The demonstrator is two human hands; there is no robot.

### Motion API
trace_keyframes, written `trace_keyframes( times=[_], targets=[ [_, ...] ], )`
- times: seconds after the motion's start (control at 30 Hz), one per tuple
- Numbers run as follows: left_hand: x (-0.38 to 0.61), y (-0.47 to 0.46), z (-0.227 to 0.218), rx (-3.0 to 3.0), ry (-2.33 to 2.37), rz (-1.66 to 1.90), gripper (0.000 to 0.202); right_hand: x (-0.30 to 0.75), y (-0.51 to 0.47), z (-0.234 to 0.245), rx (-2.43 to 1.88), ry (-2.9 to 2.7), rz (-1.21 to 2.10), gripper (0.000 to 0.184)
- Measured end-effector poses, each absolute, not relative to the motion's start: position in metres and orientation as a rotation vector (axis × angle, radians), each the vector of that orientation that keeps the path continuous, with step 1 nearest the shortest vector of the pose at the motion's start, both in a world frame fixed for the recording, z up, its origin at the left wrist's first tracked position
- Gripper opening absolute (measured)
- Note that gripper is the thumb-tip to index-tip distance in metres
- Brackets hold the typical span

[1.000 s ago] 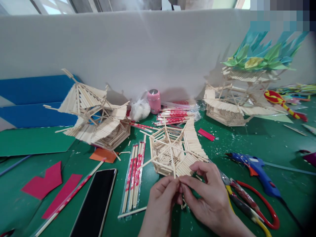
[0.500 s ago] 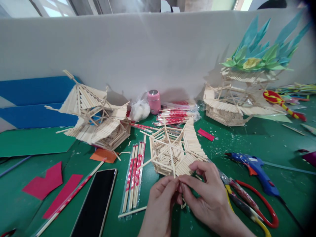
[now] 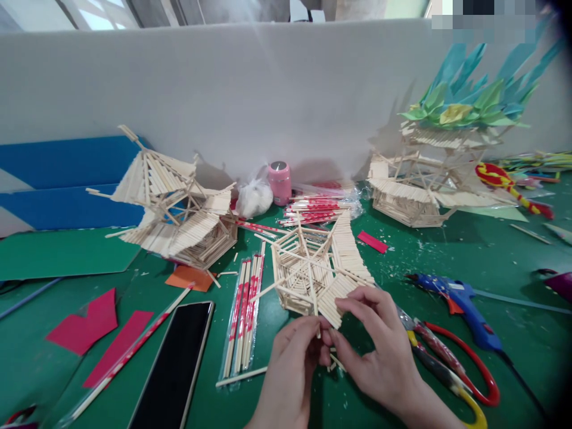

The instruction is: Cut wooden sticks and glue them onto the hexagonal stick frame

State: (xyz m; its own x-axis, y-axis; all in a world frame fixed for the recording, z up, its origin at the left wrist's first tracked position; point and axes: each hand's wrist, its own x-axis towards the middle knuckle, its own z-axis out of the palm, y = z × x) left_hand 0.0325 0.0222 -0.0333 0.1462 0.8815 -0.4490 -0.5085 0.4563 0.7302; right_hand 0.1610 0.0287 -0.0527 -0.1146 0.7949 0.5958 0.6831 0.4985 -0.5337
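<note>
The left hand (image 3: 290,354) has its grip closed, thumb and fingers pinched on the near end of a spoke (image 3: 313,289) of the stick frame (image 3: 308,260). The right hand (image 3: 382,348) has its grip parted: its index fingertip touches the slats (image 3: 334,293) on the frame's near right side, while its thumb tip meets the left fingers. The frame sits mid-bench (image 3: 250,411), right of the bagged sticks (image 3: 245,316) and left of the glue gun (image 3: 469,307), with a pink jar (image 3: 280,185) on the far side.
</note>
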Motion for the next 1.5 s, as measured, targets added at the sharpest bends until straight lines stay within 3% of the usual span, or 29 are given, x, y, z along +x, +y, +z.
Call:
trace_keyframes(
  times=[0.43,0.63,0.8,0.97,1.13,1.3,1.5],
  targets=[
    [0.032,0.020,-0.038,0.472,1.010,1.053,0.021,0.159,0.029,-0.051,-1.250,-1.832,0.164,0.029],
    [0.026,0.018,-0.035,0.441,1.071,1.059,0.022,0.166,0.023,-0.056,-1.249,-1.744,0.231,0.041],
    [0.004,0.006,-0.039,0.504,1.180,1.066,0.021,0.188,0.009,-0.071,-1.348,-1.429,0.324,0.013],
    [-0.014,-0.009,-0.049,1.055,1.441,0.930,0.010,0.202,-0.009,-0.083,-1.550,-1.575,0.479,0.004],
    [-0.016,-0.018,-0.061,1.863,1.437,0.653,0.015,0.199,-0.024,-0.096,-1.635,-1.691,0.679,0.017],
    [-0.027,-0.013,-0.072,2.325,1.547,0.611,0.017,0.198,-0.030,-0.102,-1.667,-1.761,0.738,0.029],
    [-0.051,-0.008,-0.069,2.458,1.681,0.450,0.018,0.196,-0.028,-0.105,-1.606,-1.799,0.771,0.015]
  ],
)
